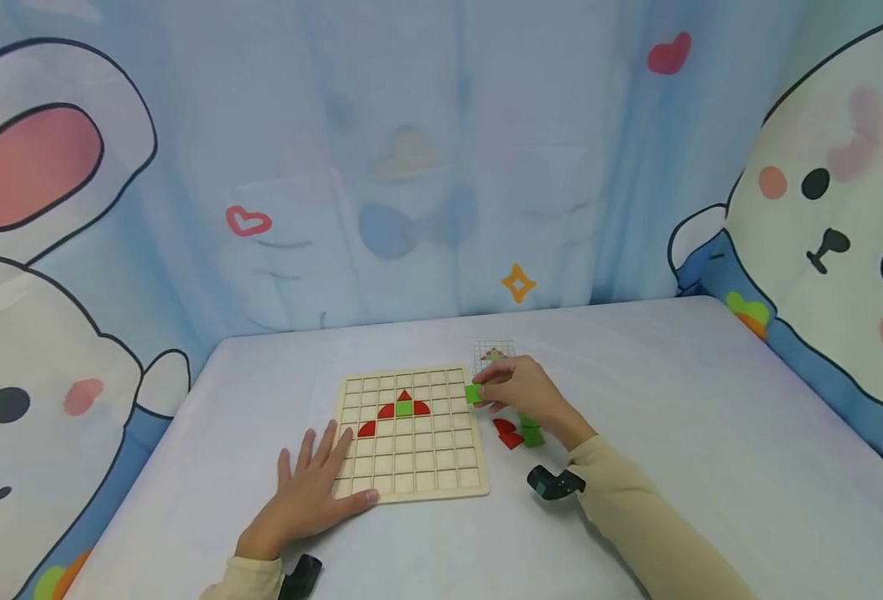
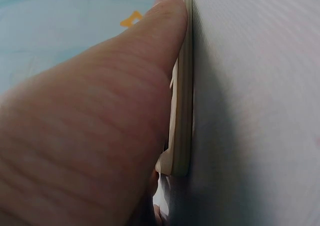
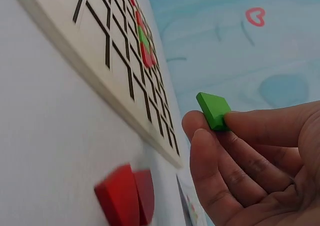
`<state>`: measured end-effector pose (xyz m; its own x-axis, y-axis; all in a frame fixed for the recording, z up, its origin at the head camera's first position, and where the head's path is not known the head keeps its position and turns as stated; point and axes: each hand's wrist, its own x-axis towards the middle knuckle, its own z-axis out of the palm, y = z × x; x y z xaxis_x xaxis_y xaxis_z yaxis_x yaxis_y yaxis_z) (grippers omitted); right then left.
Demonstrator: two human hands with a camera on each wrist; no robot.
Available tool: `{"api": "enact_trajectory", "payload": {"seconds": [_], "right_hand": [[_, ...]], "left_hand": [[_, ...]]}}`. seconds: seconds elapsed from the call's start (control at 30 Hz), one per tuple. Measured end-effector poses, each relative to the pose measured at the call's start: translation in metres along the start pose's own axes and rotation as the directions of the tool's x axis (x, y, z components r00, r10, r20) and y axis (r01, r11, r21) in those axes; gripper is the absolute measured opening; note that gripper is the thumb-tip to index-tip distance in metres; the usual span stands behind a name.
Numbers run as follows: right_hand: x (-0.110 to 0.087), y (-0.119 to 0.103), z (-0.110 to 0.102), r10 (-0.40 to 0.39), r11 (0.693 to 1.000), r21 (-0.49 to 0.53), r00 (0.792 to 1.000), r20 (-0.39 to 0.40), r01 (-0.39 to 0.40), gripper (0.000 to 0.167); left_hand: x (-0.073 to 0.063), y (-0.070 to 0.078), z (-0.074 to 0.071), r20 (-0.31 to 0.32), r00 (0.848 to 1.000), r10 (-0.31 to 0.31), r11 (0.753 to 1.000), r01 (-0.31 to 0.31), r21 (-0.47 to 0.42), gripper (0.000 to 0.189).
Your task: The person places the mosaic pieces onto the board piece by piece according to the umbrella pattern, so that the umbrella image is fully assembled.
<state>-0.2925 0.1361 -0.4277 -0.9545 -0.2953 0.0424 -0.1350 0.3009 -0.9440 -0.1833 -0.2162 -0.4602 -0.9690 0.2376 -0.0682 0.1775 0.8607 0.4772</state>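
Observation:
A wooden grid board (image 1: 426,483) lies on the table, with red pieces and one green square tile (image 1: 404,408) set in its upper cells. My right hand (image 1: 524,390) pinches another green square tile (image 3: 214,110) between thumb and fingertips, above the board's right edge. My left hand (image 1: 308,497) rests spread at the board's lower left corner, its thumb along the front edge. In the left wrist view the thumb (image 2: 167,25) lies against the board's rim (image 2: 182,110). A red quarter-round piece (image 1: 366,429) sits lower left of the other set pieces.
Loose red pieces (image 1: 511,439) and green pieces (image 1: 531,433) lie right of the board, below my right hand. Behind that hand is a small pattern card (image 1: 484,350), partly covered. A patterned curtain (image 1: 426,167) hangs at the table's back edge.

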Motion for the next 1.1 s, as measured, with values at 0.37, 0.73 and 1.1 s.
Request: {"api": "enact_trajectory", "payload": {"seconds": [0.37,0.73,1.1], "right_hand": [[0.011,-0.018,0.036,-0.061,0.998,0.012,0.996,0.071,0.06,0.013],[0.022,-0.031,0.075,-0.059,0.998,0.006,0.992,0.112,0.058,0.009],[0.027,-0.044,0.113,-0.016,0.997,-0.071,0.998,0.054,0.02,0.003]], "left_hand": [[0.001,0.002,-0.004,0.053,0.998,-0.032,0.999,0.03,0.024,0.111],[0.002,0.001,-0.004,0.059,0.998,-0.026,0.999,0.025,0.023,0.11],[0.002,-0.002,-0.005,0.047,0.999,-0.011,1.0,0.01,0.02,0.109]]}}
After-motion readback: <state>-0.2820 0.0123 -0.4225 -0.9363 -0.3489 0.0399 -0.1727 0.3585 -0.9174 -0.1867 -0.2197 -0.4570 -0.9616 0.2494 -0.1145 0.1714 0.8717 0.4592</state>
